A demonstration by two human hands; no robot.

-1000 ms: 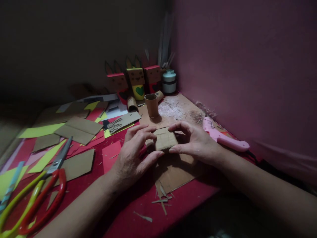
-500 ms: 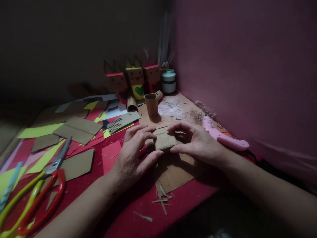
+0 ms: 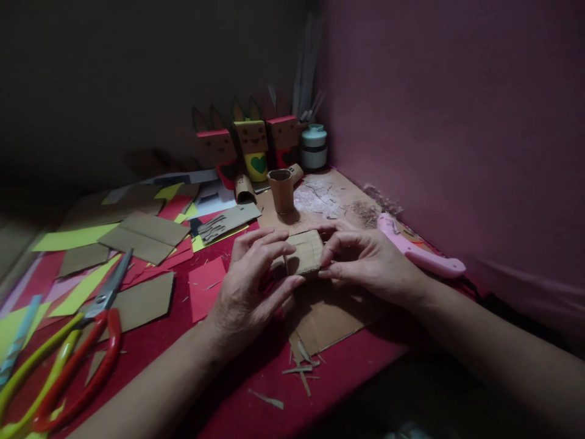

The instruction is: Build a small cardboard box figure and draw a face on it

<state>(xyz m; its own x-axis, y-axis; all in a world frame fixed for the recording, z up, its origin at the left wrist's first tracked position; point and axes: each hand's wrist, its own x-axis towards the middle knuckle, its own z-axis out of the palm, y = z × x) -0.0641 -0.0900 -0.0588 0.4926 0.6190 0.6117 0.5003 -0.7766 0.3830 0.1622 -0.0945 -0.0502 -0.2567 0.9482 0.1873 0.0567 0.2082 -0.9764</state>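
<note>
Both of my hands hold one small folded cardboard piece (image 3: 305,252) just above a larger flat cardboard sheet (image 3: 326,314) on the red table. My left hand (image 3: 249,280) pinches its left edge with thumb below and fingers curled over the top. My right hand (image 3: 365,259) grips its right edge, fingers bent close together. The piece is tilted up toward me, showing its flat brown face.
Red and yellow scissors (image 3: 68,356) lie at the near left among cardboard and coloured paper scraps (image 3: 141,235). A cardboard tube (image 3: 280,190), box-shaped paper figures (image 3: 251,143) and a small jar (image 3: 313,146) stand at the back. A pink glue gun (image 3: 418,250) lies by the pink wall.
The cardboard piece has been tipped up and shifted slightly away from me. My right fingers have closed in tighter on its right edge. The view has shifted slightly.
</note>
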